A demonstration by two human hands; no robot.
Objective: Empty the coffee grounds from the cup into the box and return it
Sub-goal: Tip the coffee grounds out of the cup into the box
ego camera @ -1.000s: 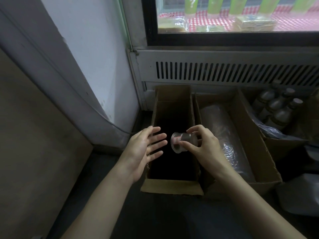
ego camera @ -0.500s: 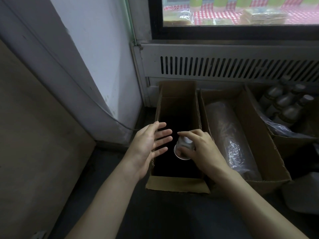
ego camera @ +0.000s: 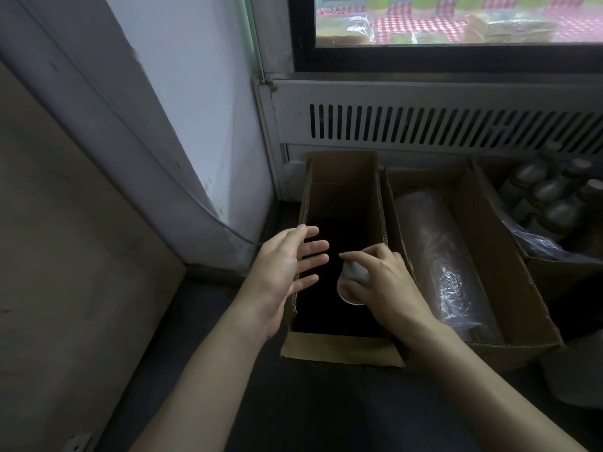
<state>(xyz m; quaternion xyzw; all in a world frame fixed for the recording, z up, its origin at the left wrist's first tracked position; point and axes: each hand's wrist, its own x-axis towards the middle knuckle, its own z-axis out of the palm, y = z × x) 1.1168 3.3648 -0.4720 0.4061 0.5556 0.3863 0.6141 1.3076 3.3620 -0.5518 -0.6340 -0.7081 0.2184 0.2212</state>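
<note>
A narrow open cardboard box (ego camera: 342,177) stands on the dark floor, its inside black and its contents hidden. My right hand (ego camera: 388,285) grips a small clear cup (ego camera: 354,278) over the box, tipped upside down with its mouth facing down toward me. My left hand (ego camera: 280,272) hovers at the box's left wall, palm toward the cup, fingers spread and holding nothing. Any grounds falling from the cup cannot be made out.
A second cardboard box (ego camera: 509,256) to the right holds a plastic-wrapped roll (ego camera: 443,259). Further right, another box holds wrapped bottles (ego camera: 548,197). A vented cabinet base (ego camera: 424,122) under a glass display is behind; a white wall and a beige panel (ego camera: 65,256) lie left.
The cup was lying sideways with its mouth to the left; my right hand has turned it mouth-down over the box. My left hand has stayed open beside it.
</note>
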